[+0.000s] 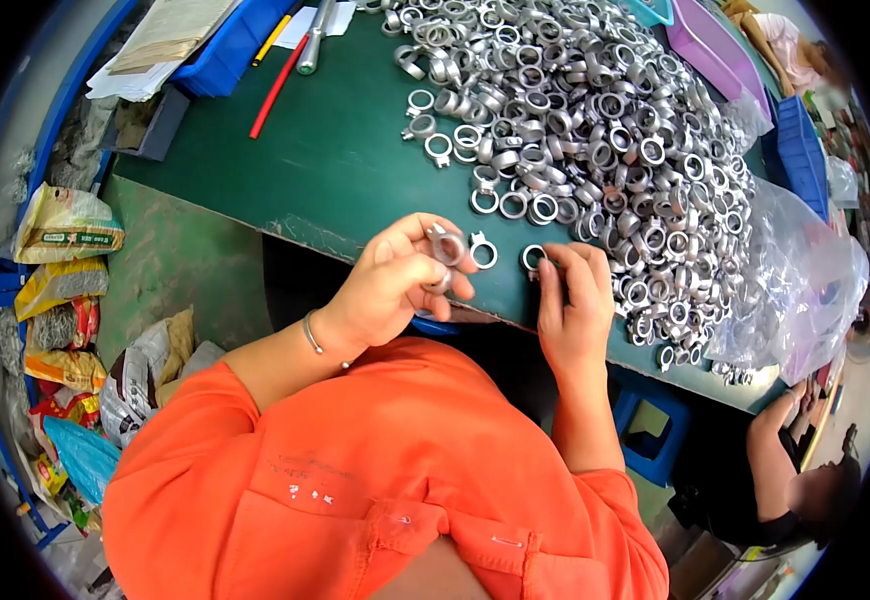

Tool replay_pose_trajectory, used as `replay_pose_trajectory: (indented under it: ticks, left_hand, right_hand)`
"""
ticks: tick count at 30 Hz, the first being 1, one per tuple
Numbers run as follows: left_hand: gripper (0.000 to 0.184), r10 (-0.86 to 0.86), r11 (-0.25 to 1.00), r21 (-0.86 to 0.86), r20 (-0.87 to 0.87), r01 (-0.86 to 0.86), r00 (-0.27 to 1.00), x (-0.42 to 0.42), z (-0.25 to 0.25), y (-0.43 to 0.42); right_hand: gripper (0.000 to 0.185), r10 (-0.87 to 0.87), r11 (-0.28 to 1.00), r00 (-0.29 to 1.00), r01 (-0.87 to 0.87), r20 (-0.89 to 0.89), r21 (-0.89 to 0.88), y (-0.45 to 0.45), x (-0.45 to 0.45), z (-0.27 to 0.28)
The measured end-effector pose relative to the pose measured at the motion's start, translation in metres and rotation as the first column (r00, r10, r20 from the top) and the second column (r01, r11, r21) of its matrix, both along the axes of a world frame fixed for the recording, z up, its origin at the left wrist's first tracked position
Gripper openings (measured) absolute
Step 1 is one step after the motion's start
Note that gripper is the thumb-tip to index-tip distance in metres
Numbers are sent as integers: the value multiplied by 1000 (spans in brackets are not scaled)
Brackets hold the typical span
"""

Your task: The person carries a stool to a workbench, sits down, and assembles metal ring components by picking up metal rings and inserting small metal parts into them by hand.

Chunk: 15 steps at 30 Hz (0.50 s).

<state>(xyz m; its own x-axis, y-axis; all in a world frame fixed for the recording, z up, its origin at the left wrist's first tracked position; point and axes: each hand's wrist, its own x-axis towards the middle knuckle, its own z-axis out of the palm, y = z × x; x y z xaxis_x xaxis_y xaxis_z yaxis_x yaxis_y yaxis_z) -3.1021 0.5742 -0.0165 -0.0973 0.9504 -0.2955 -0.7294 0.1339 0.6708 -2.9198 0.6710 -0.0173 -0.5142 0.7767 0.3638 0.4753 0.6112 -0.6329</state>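
My left hand [390, 285], with a thin bangle on its wrist, is closed around metal rings near the table's front edge. One ring [446, 246] with a small lug stands up between thumb and fingers, and a second ring [441, 282] shows lower among the fingers. On the green table [325, 170], just right of these fingers, lies a loose ring [483, 252] with its lug pointing away from me. My right hand [577, 300] pinches another ring [531, 259] at its right side, on or just above the tabletop. A large heap of similar rings [595, 130] spreads beyond and beside it.
A red pencil-like stick [277, 92], a yellow one [271, 42] and a metal rod [316, 38] lie at the back left. Plastic bags [795, 280] and a pink bin [717, 48] flank the heap. A blue stool [649, 428] stands below; another person's arm [773, 450] is at right.
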Motion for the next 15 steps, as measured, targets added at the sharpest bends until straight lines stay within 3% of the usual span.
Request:
replay_pose_trajectory:
  ticks: [2,5,7,9,12,13,15]
  left_hand:
    - [16,-16,1000,22,27,15,1000,-2,-10,-3]
    - [8,-2,1000,9,33,1,999,3,0,-3]
    - [7,-43,997,-66,-206,30,978,6,7,-4]
    - [11,-89,995,-76,-303,69,949,10,9,-3]
    - [18,-198,980,-95,-354,176,914,9,9,-3]
    - [18,-196,980,-97,-355,172,914,9,10,-4]
    - [18,-221,975,-106,-305,197,927,9,13,-4]
  right_hand:
    - [21,-8,996,995,-2,101,94,2,-4,4]
    - [26,27,995,987,-42,158,90,2,-3,5]
    - [28,91,982,990,-107,-108,-153,-2,-4,8]
    - [30,146,958,965,-192,-217,-211,-6,-5,9]
    - [30,187,929,883,-302,-430,-215,-16,-11,4]
    - [33,249,931,875,-334,-416,-145,-16,-9,1]
    - [40,232,901,755,-404,-613,-156,-24,-13,-6]
